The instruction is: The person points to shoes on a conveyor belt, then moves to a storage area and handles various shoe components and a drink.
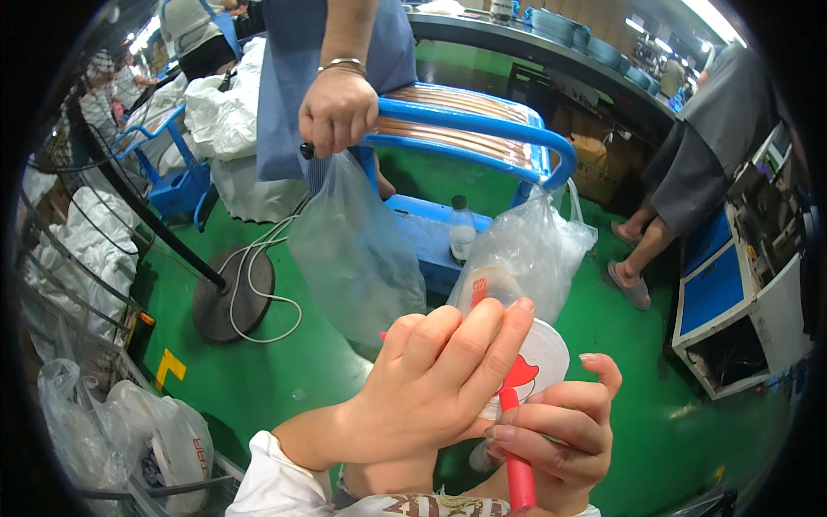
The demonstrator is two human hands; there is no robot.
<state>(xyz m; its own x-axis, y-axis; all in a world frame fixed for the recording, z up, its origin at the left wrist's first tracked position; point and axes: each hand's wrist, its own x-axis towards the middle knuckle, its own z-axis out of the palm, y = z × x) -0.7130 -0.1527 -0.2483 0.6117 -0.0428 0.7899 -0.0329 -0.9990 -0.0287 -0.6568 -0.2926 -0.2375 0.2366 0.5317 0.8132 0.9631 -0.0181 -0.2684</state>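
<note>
My right hand (564, 431) is closed round the red handle (520, 482) of a round white hand fan (547, 349) with a red figure printed on it. My left hand (431, 370), its back toward me, lies across the fan's left side with its fingers curled. A translucent rounded piece with red print (488, 283) shows just beyond those fingers. A small red tip (384, 334) pokes out by the little finger. What the left fingers hold is hidden.
Ahead, another person's hand (338, 108) grips a blue cart (482, 125). Clear plastic bags (353, 246) hang or stand by it, with a bottle (462, 231). At left are a round stand base (233, 293) and cable; at right, a white-and-blue cabinet (715, 293) and a person's feet.
</note>
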